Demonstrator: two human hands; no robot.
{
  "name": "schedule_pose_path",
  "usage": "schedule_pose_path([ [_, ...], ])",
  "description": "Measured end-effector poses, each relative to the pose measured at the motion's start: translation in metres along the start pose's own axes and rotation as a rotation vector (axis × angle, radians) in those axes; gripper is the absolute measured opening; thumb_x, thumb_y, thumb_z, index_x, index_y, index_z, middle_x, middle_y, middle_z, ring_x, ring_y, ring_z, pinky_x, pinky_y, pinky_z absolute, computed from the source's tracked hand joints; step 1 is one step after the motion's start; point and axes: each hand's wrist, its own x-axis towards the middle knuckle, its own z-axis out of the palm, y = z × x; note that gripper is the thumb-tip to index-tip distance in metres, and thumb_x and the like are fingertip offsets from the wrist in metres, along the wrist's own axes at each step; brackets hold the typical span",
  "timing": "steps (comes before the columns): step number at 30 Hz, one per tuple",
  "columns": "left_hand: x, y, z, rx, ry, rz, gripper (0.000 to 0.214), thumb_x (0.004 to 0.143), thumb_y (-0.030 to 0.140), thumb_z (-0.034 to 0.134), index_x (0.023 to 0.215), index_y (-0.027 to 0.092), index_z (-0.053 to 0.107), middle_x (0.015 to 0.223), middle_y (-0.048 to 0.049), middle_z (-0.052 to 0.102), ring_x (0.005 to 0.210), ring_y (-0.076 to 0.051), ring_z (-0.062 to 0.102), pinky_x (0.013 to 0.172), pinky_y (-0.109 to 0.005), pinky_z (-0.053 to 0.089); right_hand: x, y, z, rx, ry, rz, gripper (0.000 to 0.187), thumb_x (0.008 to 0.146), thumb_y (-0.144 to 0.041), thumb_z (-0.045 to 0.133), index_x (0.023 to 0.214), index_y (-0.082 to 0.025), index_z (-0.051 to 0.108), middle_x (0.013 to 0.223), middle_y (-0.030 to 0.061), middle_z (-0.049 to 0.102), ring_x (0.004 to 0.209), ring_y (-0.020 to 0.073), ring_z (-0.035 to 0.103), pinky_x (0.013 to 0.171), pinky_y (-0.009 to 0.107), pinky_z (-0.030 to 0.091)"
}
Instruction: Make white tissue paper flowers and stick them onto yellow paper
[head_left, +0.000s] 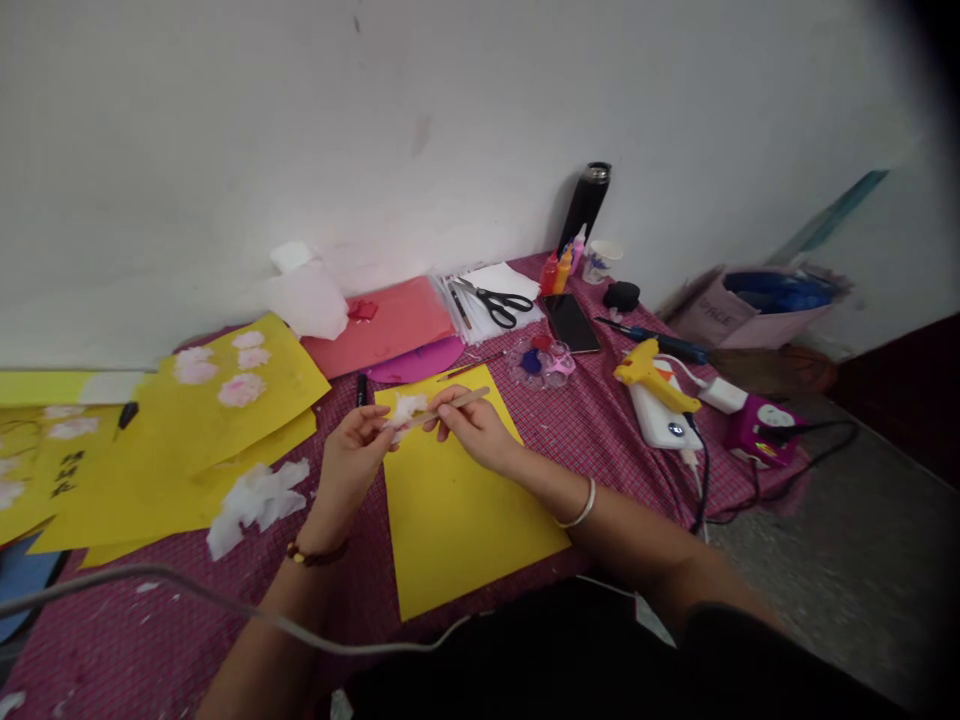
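Above a sheet of yellow paper (465, 530), both of my hands meet near its top edge. My left hand (358, 440) pinches a small piece of white tissue paper (407, 406). In the fingers of my right hand (469, 425) is a thin flat wooden stick (472, 397), its far end lying against the tissue. A larger torn piece of white tissue (259, 503) rests on the cloth left of my left wrist. A thin brush (457, 372) lies at the yellow sheet's top edge, with a palette of paint (538, 360) to the right.
Yellow sheets with pink tissue flowers (241, 389) overlap on the left. Black scissors (499, 302), a phone (571, 323), paint bottles (562, 268) and a black flask (585, 207) stand or lie along the back. A yellow glue gun (655, 376) rests on a white power strip (660, 420); a cable (247, 612) crosses in front.
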Motion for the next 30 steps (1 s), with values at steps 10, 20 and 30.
schedule_pose_path([
  [10,-0.002,0.010,0.001,-0.371,0.010,-0.217,0.028,0.064,0.027,0.075,0.088,0.016,0.067,0.072,-0.0002,0.067,0.069,-0.014,0.066,0.066,-0.027,0.057,0.001,0.003,-0.004,0.028,0.066,0.004,0.033,0.091,-0.049,0.051,0.095,-0.017,0.054,0.078,0.0031,0.067,0.056,0.0081,0.058,0.056,0.022,0.047],
  [20,-0.002,-0.005,0.001,-0.098,0.030,-0.017,0.034,0.062,0.024,0.078,0.092,0.016,0.064,0.067,0.0030,0.064,0.056,-0.009,0.058,0.055,-0.020,0.047,-0.001,-0.001,-0.004,0.079,0.064,0.019,0.031,0.089,-0.048,0.053,0.093,-0.018,0.053,0.077,0.0023,0.067,0.056,0.0083,0.058,0.056,0.023,0.049],
  [30,-0.005,0.000,0.002,-0.035,0.058,0.003,0.030,0.066,0.024,0.073,0.094,0.018,0.065,0.074,0.0009,0.065,0.062,-0.010,0.056,0.057,-0.021,0.041,-0.002,0.000,-0.003,0.056,0.036,0.043,0.026,0.090,-0.043,0.054,0.093,-0.018,0.055,0.076,0.0023,0.066,0.057,0.0087,0.058,0.057,0.023,0.048],
])
